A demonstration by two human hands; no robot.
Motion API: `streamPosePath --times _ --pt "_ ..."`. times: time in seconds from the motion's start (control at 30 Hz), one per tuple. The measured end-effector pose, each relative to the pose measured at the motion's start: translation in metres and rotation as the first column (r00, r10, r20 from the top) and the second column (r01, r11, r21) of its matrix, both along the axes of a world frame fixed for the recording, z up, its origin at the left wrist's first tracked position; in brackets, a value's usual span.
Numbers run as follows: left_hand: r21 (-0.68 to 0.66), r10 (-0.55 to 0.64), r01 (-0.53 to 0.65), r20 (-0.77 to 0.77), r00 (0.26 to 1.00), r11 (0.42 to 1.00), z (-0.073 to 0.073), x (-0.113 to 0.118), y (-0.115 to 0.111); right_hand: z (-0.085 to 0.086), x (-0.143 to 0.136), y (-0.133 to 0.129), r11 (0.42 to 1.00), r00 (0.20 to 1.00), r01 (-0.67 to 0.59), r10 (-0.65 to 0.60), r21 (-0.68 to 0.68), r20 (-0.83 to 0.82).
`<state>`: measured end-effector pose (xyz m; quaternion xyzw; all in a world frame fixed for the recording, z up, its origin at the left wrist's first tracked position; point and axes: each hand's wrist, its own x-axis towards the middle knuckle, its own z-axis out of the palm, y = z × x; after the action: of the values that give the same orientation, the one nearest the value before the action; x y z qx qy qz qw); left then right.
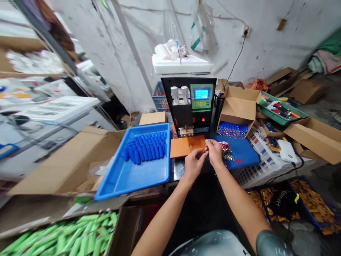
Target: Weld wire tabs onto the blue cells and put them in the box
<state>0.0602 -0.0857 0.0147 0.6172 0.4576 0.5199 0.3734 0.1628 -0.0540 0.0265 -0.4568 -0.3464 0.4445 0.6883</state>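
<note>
Small part (pixel 205 147): 1, type unclear
L hand (pixel 194 164), R hand (pixel 214 152): 2, fingertips pinching small part
Spot welder (pixel 170 103): 1, w/ 2 cylinders (pixel 179 95)
Blue tray (pixel 144 174): 1

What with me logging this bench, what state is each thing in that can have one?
Machine screen, lit.
Red switch, lit.
Wall plug, plugged in.
Blue tray, partly filled.
Carton of blue cylinders, open.
Carton of green cylinders, open.
Left hand, fingers pinched; grip contents unclear.
Right hand, fingers pinched; grip contents unclear.
</note>
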Motion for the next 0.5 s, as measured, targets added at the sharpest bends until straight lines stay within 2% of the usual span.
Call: streamPosePath --times 0.23,0.4,0.5 --pt "-0.221 0.001 0.076 0.327 0.945 0.972 -0.003 -0.015 -0.004 -0.008 -0.023 -0.006 1.0 0.999 0.008 -0.008 -0.003 0.035" --pt "-0.322 0.034 0.119 0.432 0.901 0.939 -0.01 -0.019 -0.006 -0.014 -0.029 -0.01 1.0 0.997 0.001 -0.001 0.002 0.078" --pt "-0.341 0.053 0.111 0.438 0.898 0.933 -0.013 -0.02 -0.007 -0.016 -0.033 -0.012 1.0 0.993 0.011 -0.012 0.009 0.114"
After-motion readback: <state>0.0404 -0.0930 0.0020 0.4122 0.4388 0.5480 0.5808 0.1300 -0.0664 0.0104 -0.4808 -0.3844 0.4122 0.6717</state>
